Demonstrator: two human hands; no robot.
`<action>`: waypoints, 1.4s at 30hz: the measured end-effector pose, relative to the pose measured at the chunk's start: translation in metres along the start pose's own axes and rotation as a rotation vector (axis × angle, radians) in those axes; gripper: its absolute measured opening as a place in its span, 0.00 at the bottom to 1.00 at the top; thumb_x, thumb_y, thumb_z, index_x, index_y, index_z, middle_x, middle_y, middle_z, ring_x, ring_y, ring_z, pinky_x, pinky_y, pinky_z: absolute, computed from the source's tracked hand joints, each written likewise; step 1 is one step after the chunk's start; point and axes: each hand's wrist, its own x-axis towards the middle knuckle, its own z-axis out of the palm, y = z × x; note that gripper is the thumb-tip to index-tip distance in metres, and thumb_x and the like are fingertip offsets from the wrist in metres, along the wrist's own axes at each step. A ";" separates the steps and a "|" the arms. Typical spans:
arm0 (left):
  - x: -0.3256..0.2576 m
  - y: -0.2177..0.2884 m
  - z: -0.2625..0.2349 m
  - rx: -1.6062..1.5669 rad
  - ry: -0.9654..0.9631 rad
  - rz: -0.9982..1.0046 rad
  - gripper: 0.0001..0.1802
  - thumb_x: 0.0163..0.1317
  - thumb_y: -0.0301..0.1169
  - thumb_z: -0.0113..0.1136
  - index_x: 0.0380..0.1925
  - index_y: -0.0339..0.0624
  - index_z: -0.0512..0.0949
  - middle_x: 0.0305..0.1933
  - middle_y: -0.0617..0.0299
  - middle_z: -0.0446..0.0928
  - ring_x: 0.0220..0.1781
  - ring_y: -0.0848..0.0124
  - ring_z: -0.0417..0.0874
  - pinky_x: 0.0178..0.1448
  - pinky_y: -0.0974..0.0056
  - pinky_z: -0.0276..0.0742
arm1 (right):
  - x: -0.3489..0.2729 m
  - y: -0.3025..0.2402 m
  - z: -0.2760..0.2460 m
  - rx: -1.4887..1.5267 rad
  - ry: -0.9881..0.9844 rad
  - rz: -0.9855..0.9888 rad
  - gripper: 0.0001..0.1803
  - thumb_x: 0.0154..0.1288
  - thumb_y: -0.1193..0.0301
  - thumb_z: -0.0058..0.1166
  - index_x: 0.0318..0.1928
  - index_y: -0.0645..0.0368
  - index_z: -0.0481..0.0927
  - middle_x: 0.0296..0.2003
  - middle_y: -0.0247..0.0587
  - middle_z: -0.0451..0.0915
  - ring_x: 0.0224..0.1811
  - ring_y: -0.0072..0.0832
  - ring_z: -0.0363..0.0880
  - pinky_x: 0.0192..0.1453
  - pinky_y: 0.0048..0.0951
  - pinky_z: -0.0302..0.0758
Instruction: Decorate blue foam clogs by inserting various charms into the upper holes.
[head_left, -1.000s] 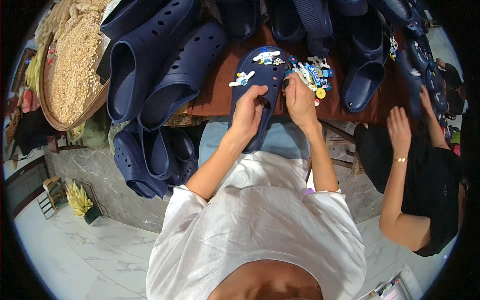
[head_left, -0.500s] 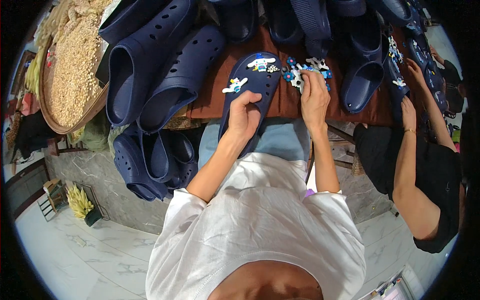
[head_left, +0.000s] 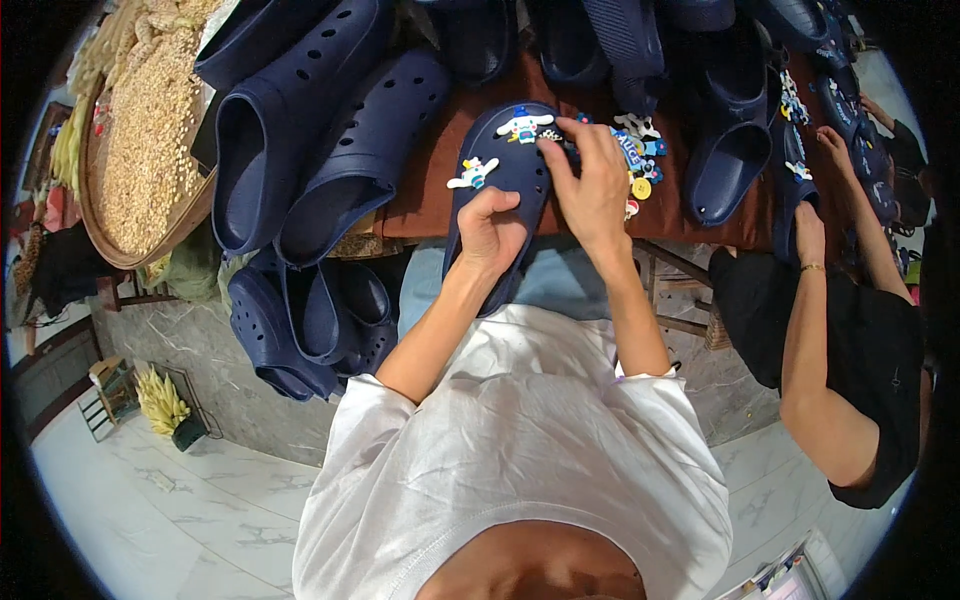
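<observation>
Brown cloth covers the table (head_left: 420,200) in front of us, above a pale marble floor. Our left hand (head_left: 492,232) is closed around the heel end of a navy foam clog (head_left: 505,185), thumb on top and fingers wrapped under its edge, so the shoe lies toe-away across the near edge of the table. Our right hand (head_left: 592,185) rests over the clog's right side with its fingertips pinched narrow on something small and dark at the perforated upper; the piece is too small for us to tell what it is, perhaps another charm. Two charms already sit on the upper: a white cartoon-dog charm (head_left: 524,124) near the toe and a small white-and-blue charm (head_left: 473,173) on the left. Just right of our right hand lies a loose cluster of colourful charms (head_left: 640,160) on the cloth. More navy clogs (head_left: 300,150) are heaped to the left and along the far edge, beside a round woven tray of grain (head_left: 150,140). At the right, a person in black (head_left: 860,370) reaches both arms to further clogs.
</observation>
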 end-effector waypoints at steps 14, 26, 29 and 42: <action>-0.004 0.005 0.005 0.015 -0.015 -0.160 0.18 0.45 0.17 0.50 0.39 0.28 0.77 0.44 0.53 0.79 0.49 0.62 0.80 0.61 0.57 0.73 | 0.020 -0.004 0.004 -0.054 -0.088 -0.219 0.19 0.57 0.69 0.66 0.46 0.63 0.75 0.41 0.46 0.74 0.44 0.45 0.70 0.49 0.42 0.70; 0.005 0.002 -0.011 -0.025 0.009 -0.117 0.14 0.44 0.17 0.50 0.33 0.31 0.78 0.42 0.58 0.79 0.47 0.65 0.80 0.61 0.61 0.73 | 0.012 -0.005 0.019 0.244 -0.053 -0.186 0.12 0.55 0.79 0.62 0.36 0.61 0.71 0.31 0.43 0.73 0.36 0.40 0.73 0.41 0.39 0.69; 0.004 0.004 -0.009 0.004 0.017 -0.155 0.16 0.44 0.17 0.50 0.36 0.31 0.78 0.45 0.56 0.79 0.50 0.62 0.80 0.64 0.59 0.72 | 0.001 -0.003 0.013 0.395 0.093 0.044 0.12 0.59 0.78 0.64 0.35 0.61 0.72 0.30 0.36 0.72 0.31 0.26 0.71 0.38 0.27 0.69; 0.003 0.001 -0.012 -0.029 0.003 -0.132 0.23 0.44 0.16 0.49 0.45 0.29 0.76 0.49 0.54 0.79 0.56 0.60 0.78 0.69 0.57 0.70 | -0.003 0.021 -0.011 -0.101 0.206 -0.009 0.19 0.57 0.62 0.68 0.36 0.61 0.73 0.32 0.45 0.75 0.33 0.40 0.76 0.39 0.41 0.71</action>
